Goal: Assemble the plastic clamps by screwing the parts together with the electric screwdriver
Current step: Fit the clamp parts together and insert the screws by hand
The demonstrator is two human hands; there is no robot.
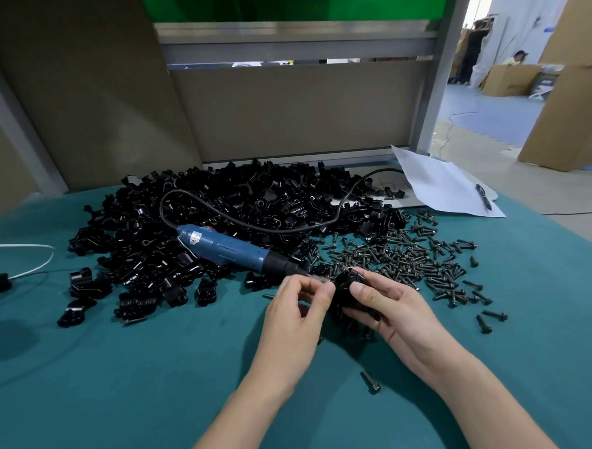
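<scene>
The work looks to be at an early stage, judging by the stock left. The screwdriver (234,248) lies idle on the table (125,387), its body resting on the pile of loose clamp parts (218,211) and its tip pointing at the hands. Just in front of that tip, one clamp (345,280) is held above the table between both hands. The right hand (391,308) grips it from the right, fingers curled round it and thumb on top. The left hand (292,313) pinches at its left edge with thumb and forefinger. It is probably seating a screw, though I cannot tell whether one is between the fingertips. So this clamp is being fitted by hand and has not yet been driven tight. A few black pieces at the pile's left edge may be finished clamps, but that is unclear.

Right of the screwdriver's tip spreads a heap of screws (409,256), and one stray screw (371,381) lies in front of the hands. The tool's cable (287,224) loops back over the pile. Beyond the screws lie a paper (446,182) and a pen (483,197). Far left of the screwdriver runs a white cord (25,259). Nothing blocks the reach to the tool, but the cable over the parts could snag when it is lifted.
</scene>
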